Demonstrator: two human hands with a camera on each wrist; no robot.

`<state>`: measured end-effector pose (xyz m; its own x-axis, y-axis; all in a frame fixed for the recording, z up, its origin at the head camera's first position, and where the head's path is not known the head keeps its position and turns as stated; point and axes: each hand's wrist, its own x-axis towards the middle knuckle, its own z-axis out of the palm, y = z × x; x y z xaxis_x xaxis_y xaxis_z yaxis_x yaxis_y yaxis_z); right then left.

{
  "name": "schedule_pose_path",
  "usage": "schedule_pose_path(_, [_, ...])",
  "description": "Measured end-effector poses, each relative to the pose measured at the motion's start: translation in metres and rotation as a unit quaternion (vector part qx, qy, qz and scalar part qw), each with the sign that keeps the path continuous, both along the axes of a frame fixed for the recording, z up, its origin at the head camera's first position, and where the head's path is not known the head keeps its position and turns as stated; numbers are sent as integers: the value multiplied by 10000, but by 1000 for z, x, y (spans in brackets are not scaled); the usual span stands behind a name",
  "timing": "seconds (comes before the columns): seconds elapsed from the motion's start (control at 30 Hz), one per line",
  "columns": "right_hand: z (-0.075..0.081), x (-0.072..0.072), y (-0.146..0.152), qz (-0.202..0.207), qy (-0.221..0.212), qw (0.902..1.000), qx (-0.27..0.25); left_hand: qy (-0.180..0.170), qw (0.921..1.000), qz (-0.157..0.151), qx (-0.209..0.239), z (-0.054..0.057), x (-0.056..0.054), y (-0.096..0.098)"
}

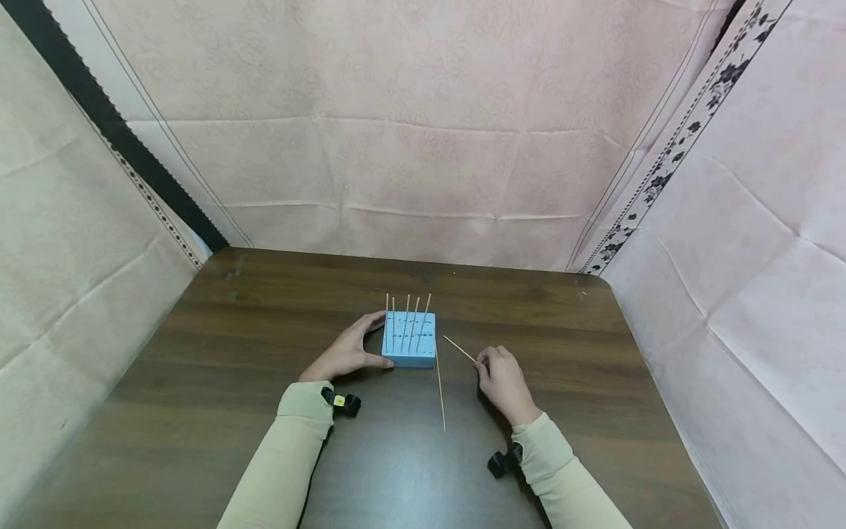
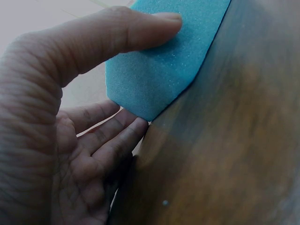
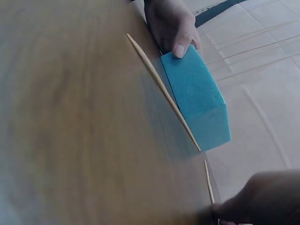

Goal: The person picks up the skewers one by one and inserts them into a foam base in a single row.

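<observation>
A light blue foam block (image 1: pixel 408 361) with small holes in its top stands on the table. Several thin wooden skewers (image 1: pixel 407 308) stick up out of it, one leaning right. My left hand (image 1: pixel 350 353) holds the block at its left side; in the left wrist view the thumb (image 2: pixel 154 30) presses one face and the fingertips touch an edge. To the right of the block, my right hand (image 1: pixel 502 378) pinches a skewer (image 1: pixel 457 347) near one end, its free end pointing toward the block. Another skewer (image 1: pixel 440 389) lies on the table by the block's front right corner.
The brown wooden table (image 1: pixel 198 367) has a rounded far right corner. Pale patterned cloth (image 1: pixel 410 169) hangs behind it and along both sides. Black wrist cameras (image 1: pixel 499 464) are strapped over both light green sleeves.
</observation>
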<state>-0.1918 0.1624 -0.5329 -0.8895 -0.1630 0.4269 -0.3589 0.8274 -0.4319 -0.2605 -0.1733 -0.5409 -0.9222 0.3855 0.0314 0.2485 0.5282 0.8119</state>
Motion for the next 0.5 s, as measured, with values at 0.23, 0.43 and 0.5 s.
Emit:
schedule_pose_path(0.23, [-3, -1, 5, -247, 211, 9985, 445, 21, 10000, -34, 16, 0, 0, 0])
schedule_pose_path(0.43, [-2, -4, 8, -278, 166, 9992, 253, -7, 10000, -21, 32, 0, 1, 0])
schedule_pose_path(0.5, [-2, -6, 10, -239, 198, 9994, 119, -20, 10000, -10, 28, 0, 1, 0])
